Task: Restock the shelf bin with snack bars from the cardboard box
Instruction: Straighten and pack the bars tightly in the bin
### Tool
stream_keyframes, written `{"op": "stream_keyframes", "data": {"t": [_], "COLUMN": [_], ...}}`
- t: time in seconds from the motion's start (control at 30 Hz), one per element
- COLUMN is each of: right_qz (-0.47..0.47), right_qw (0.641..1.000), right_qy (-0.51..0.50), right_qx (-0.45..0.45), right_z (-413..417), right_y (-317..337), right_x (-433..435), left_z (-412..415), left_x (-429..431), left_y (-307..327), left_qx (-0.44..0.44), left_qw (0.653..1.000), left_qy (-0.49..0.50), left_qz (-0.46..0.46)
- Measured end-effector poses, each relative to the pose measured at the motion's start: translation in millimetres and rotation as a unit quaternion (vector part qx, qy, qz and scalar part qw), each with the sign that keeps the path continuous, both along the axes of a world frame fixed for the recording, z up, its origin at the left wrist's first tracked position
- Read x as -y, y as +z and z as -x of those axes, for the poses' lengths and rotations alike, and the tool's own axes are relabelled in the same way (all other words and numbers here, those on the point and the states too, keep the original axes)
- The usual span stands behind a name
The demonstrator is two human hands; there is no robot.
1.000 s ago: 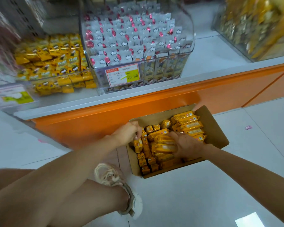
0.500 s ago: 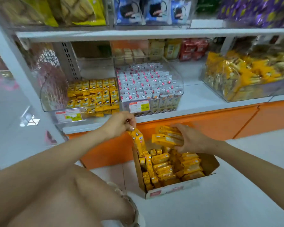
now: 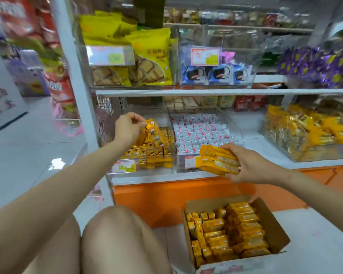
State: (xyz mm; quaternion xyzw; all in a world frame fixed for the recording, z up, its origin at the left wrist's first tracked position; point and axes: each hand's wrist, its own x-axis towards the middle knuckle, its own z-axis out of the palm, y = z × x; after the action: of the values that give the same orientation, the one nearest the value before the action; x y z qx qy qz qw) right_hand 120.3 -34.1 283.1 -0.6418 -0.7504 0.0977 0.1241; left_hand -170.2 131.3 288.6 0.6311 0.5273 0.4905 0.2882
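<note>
Here, in the head view, the left hand (image 3: 128, 128) pinches a few snack bars (image 3: 151, 125), likely light and slippery in foil, above the shelf bin (image 3: 160, 171) at centre frame, the right hand (image 3: 248, 165) grips a stack (image 3: 216, 160) across its long sides, and more fill the cardboard box (image 3: 274, 227) lower right.

Open cardboard box (image 3: 273, 226), yellow snack bars (image 3: 243, 231) inside

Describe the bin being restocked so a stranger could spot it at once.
Find the lowest white shelf above the orange base. The shelf bin is the clear one at its left end, beside the white upright. It holds small yellow snack bars in rows, beneath the left hand, while its right neighbour holds white-and-pink sweets.
</note>
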Motion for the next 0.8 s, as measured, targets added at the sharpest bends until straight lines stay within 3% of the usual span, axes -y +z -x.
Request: {"op": "stream_keyframes", "data": {"t": [0.23,0.47,0.67,0.8], "right_qz": [0.001,0.005,0.014,-0.003], "right_qw": [1.000,0.999,0.998,0.997], "right_qy": [0.015,0.035,0.052,0.075], "right_qx": [0.006,-0.009,-0.019,-0.030], "right_z": [-5.6,-10.3,-2.2,19.9], "right_y": [-1.8,-15.9,-10.3,6.2], "right_x": [-29.6,-47.0,-57.7,-84.0], "left_z": [-33.2,-54.7,-42.4,-24.3], "left_x": [-71.5,-123.9,-122.4,-110.9], "left_y": [-13.0,-42.8,-90.1,-81.3], "left_qx": [0.079,-0.002,-0.146,-0.126], "left_qw": [0.992,0.998,0.983,0.983], "left_qy": [0.084,0.029,-0.055,-0.071], "left_qz": [0.046,0.052,0.100,0.114]}}
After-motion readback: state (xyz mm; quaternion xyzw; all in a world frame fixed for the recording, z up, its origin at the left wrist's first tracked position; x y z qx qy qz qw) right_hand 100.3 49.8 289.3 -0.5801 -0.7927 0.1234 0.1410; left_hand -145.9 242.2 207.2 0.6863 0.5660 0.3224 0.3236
